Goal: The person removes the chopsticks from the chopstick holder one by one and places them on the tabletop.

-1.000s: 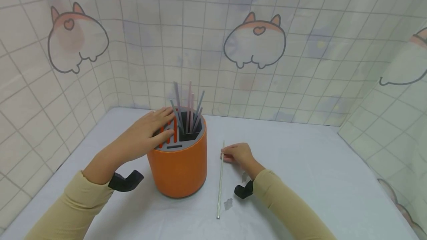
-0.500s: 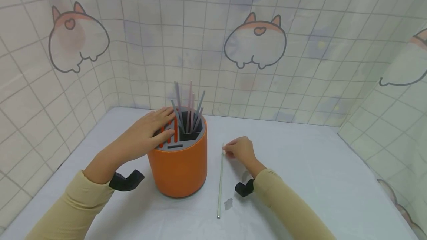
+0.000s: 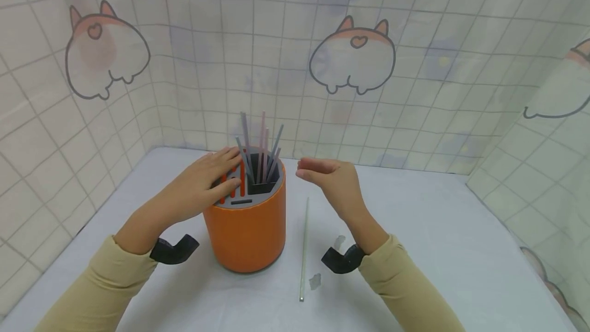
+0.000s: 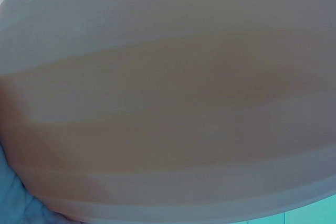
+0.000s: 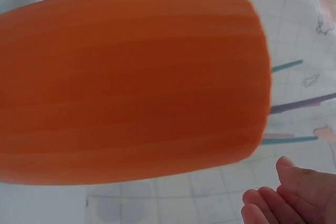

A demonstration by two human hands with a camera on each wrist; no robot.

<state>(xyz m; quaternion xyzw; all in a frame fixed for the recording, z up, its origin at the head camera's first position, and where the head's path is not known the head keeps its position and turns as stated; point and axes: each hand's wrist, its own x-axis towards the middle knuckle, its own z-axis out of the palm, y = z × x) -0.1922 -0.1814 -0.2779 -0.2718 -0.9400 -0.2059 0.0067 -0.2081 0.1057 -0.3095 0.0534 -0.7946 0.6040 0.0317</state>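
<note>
An orange cylindrical holder [image 3: 246, 229] stands on the white table, with a grey slotted top and several thin sticks [image 3: 261, 147] upright in it. My left hand [image 3: 207, 181] rests flat on the holder's top, fingers straight. My right hand [image 3: 329, 178] hovers empty in the air just right of the holder's rim, fingers loosely extended. A long pale stick [image 3: 304, 250] lies on the table below that hand. The right wrist view is filled by the orange holder [image 5: 126, 82], with my fingertips [image 5: 278, 198] at the lower right. The left wrist view is a blurred close surface.
Tiled curtain walls with cartoon prints [image 3: 352, 55] enclose the table [image 3: 438, 240] at the back and both sides. Two small clear scraps [image 3: 315, 281] lie beside the pale stick's near end.
My right hand has let go of the pale stick and risen from the table to the level of the holder's rim. The stick stays lying on the table. My left hand has not moved.
</note>
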